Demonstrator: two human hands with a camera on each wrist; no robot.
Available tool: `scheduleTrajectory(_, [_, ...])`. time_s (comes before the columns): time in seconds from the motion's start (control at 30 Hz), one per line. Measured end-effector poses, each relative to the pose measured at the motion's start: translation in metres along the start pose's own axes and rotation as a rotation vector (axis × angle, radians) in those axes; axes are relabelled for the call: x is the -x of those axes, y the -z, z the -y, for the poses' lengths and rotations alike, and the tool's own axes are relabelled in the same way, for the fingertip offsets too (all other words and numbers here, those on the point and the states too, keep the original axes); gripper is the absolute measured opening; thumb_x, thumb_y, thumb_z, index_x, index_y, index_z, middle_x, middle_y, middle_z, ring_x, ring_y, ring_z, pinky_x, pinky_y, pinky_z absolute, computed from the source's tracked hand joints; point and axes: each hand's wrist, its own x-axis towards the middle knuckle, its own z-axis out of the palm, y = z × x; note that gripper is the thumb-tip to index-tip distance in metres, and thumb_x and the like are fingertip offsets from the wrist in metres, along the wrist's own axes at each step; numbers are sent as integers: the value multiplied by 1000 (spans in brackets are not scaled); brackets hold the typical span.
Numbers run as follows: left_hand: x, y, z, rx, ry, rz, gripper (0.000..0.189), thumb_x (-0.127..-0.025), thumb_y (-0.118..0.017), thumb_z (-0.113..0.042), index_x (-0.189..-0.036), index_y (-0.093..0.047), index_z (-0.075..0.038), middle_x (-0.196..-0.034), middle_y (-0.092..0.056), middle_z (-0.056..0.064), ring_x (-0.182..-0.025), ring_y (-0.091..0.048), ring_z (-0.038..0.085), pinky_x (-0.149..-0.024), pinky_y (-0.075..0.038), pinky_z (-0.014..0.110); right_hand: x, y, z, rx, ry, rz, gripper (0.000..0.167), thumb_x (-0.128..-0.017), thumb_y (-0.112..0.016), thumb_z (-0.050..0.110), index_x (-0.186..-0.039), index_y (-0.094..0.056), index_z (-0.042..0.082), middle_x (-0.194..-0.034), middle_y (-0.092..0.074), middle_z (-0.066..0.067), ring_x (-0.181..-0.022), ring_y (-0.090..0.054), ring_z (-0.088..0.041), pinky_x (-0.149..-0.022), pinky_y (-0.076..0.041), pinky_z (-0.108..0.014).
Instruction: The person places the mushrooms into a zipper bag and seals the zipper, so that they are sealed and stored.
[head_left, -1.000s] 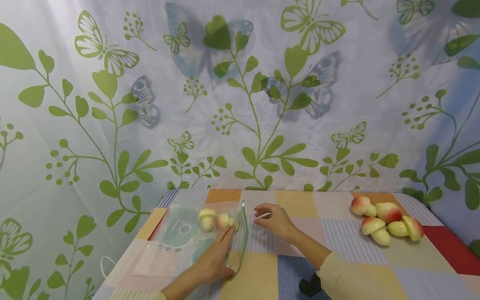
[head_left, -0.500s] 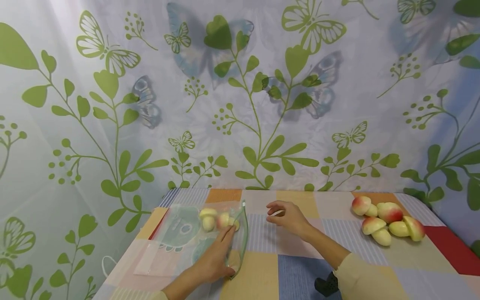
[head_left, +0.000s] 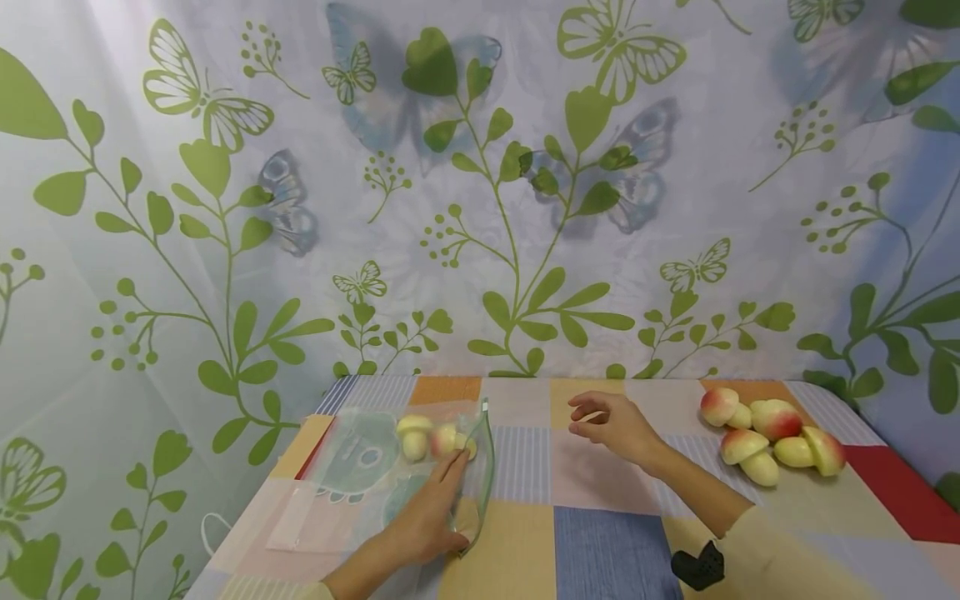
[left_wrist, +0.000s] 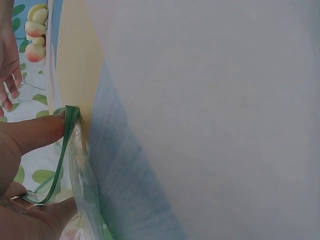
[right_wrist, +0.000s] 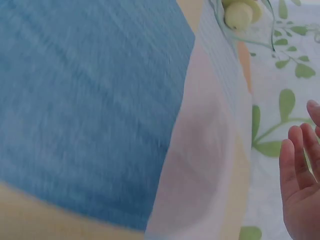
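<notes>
My left hand (head_left: 427, 517) grips the open mouth of a clear zip bag (head_left: 360, 500) lying on the left of the table. In the left wrist view its thumb and fingers stand apart along the green zip edge (left_wrist: 62, 160). Inside the bag are a yellow toy mushroom (head_left: 413, 437) and a red-and-yellow toy mushroom (head_left: 445, 440), the latter partly behind my fingers. My right hand (head_left: 618, 425), holding nothing, hovers over the table between the bag and a group of toy mushrooms (head_left: 750, 457); its fingers are loosely bent.
Several red-and-yellow toy mushrooms are clustered at the back right of the table. A patchwork cloth (head_left: 517, 546) covers the tabletop. Behind it hangs a leaf-and-butterfly curtain (head_left: 450, 275). A white cord (head_left: 213, 525) loops at the table's left edge.
My right hand has moved right, away from the bag and toward the clustered mushrooms. The left hand and the bag have stayed in place.
</notes>
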Motion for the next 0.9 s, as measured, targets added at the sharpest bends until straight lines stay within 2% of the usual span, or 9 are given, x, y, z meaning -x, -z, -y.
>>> scheduleTrajectory(0.3, [-1,0,0,-9,-7,-3,121,-64,-95,3,-159,-22,7,-162,-26,25,-142,-40,44,-110,-44,52,14,38,-6,59,36,-39,47,-94,-79,19,-134,-63,-1,-112,-70,-13,-96,-72,-25,-76,-61,-33])
scheduleTrajectory(0.6, [2,0,1,3,-6,8,121,-65,-96,1,-159,-20,7,-162,-25,25,-140,-41,46,-107,-47,51,31,79,-11,110,25,-88,50,-95,-78,20,-135,-61,-5,-114,-70,-16,-98,-72,-28,-74,-61,-33])
scheduleTrajectory(0.9, [1,-1,2,-1,-18,6,121,-66,-96,0,-159,-20,8,-162,-25,25,-139,-42,46,-107,-47,50,49,114,-19,202,34,-132,52,-96,-77,20,-137,-58,-7,-115,-70,-19,-95,-73,-22,-72,-61,-30])
